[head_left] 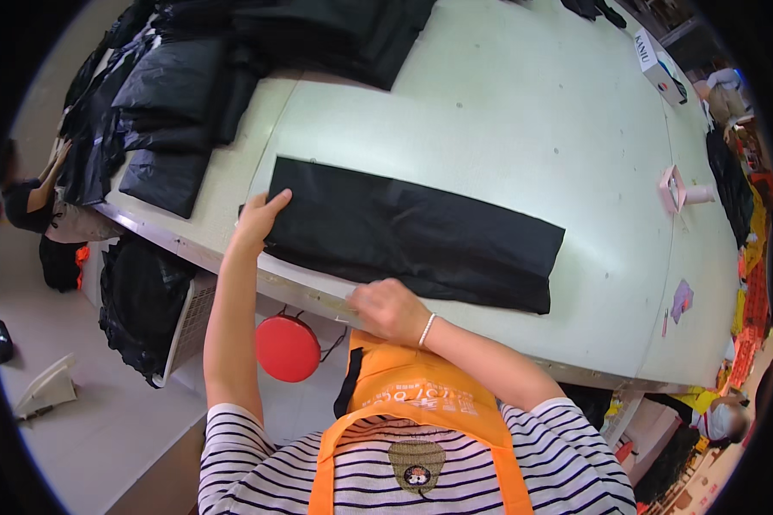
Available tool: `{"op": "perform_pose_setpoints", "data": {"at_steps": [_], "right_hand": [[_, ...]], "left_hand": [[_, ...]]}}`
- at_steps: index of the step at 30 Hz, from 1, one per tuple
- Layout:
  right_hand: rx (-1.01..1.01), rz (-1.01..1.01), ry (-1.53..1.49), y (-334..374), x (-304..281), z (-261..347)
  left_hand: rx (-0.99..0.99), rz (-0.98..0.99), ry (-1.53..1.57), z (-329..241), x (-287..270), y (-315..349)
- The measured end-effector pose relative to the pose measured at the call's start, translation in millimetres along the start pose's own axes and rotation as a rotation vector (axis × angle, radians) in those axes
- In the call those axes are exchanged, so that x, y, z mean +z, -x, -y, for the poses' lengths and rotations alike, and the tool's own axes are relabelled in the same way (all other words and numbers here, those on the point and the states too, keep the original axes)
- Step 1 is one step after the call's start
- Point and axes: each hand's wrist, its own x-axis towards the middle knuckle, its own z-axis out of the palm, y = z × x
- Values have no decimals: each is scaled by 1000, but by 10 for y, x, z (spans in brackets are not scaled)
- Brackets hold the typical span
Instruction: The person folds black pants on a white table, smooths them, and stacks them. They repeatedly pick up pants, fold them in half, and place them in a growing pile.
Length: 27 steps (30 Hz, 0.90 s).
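A long, flat piece of folded black cloth [412,236] lies slantwise on the pale table [489,129] in front of me. My left hand [262,221] grips its left end, thumb on top and the other fingers mostly hidden at the edge. Close to the cloth's near edge, my right hand [391,311] is curled closed above the table's front rim. Nothing shows in its fingers, and it looks slightly blurred. I cannot tell whether the cloth is a whole garment.
Stacks of folded black cloth [176,81] cover the table's far left. A red stool [288,348] and a white basket [189,326] with black cloth stand below the edge. At right lie a white box [659,67], a pink holder [672,189] and a purple scrap [681,300]. Another person [39,197] works at left.
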Motion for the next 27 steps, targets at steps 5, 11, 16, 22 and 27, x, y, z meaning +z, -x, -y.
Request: {"op": "perform_pose_setpoints", "data": {"at_steps": [5,11,16,22,27], "right_hand": [[595,105,-209,106,-107,-168],[953,-275,488,1480,-749,-784],[1127,-224,172,2052,-715,-954],[556,102,1,1754,-879,-174],[712,-331,299,1387,-1277,-505]], "left_hand": [[196,125,264,-339,-313,431],[169,28,188,891,-592,-249],[8,-3,314,808,-314,-392],[336,-137,-289,993,-571,-545],[731,-574,-1242,539,19,-34]]}}
